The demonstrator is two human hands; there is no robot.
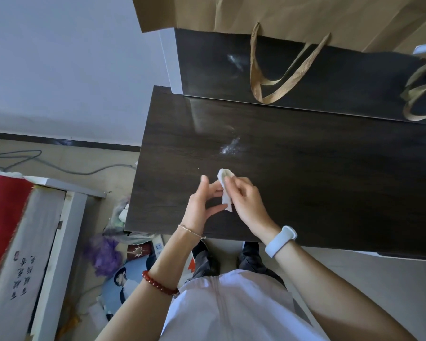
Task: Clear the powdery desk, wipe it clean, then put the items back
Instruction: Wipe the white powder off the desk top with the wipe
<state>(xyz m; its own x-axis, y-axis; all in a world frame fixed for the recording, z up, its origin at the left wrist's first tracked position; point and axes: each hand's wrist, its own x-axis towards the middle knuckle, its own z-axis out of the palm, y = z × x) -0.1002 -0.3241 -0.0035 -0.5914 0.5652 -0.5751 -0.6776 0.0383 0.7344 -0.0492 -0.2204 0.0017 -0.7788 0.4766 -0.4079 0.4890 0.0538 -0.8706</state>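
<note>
A small white wipe [225, 189] is held above the dark wood desk [330, 183], its long axis running from the near edge toward the back, upper end pointing at a patch of white powder [230, 146] just beyond. The right hand [244, 195] curls its fingers around the wipe; the left hand [203, 200] pinches its edge with thumb and fingertips. Brown paper bags [293, 16] stand on the raised back shelf [342, 77], which carries another powder smear [235, 60]. Clutter lies on the floor [113, 254] at left.
</note>
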